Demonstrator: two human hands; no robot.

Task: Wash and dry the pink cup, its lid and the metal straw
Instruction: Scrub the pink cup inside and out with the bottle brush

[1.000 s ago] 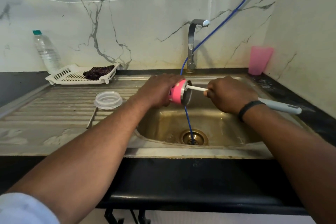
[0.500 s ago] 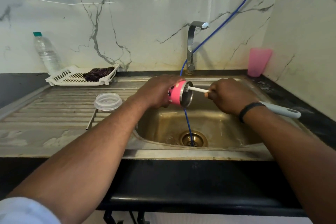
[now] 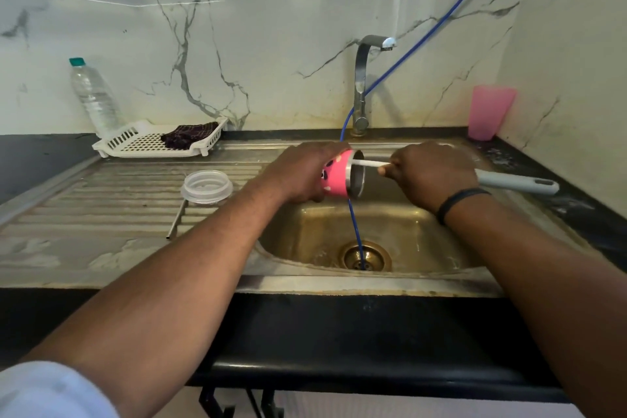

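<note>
My left hand (image 3: 298, 170) grips the pink cup (image 3: 337, 176) on its side above the sink basin, its steel-lined mouth facing right. My right hand (image 3: 431, 173) holds a bottle brush (image 3: 515, 182) by its grey handle, and the white stem runs into the cup's mouth; the brush head is hidden inside. The clear round lid (image 3: 207, 186) lies on the ribbed drainboard left of the basin. The metal straw (image 3: 177, 219) lies on the drainboard just in front of the lid.
A steel sink (image 3: 424, 241) with a brass drain sits below the hands. A tap (image 3: 362, 85) stands behind, and a blue hose (image 3: 356, 231) runs down into the drain. A white tray (image 3: 135, 142) with a dark cloth, a water bottle (image 3: 93, 95) and a pink tumbler (image 3: 488, 115) stand at the back.
Both hands have stayed over the basin with the brush stem in the cup. The cup and brush shifted only slightly.
</note>
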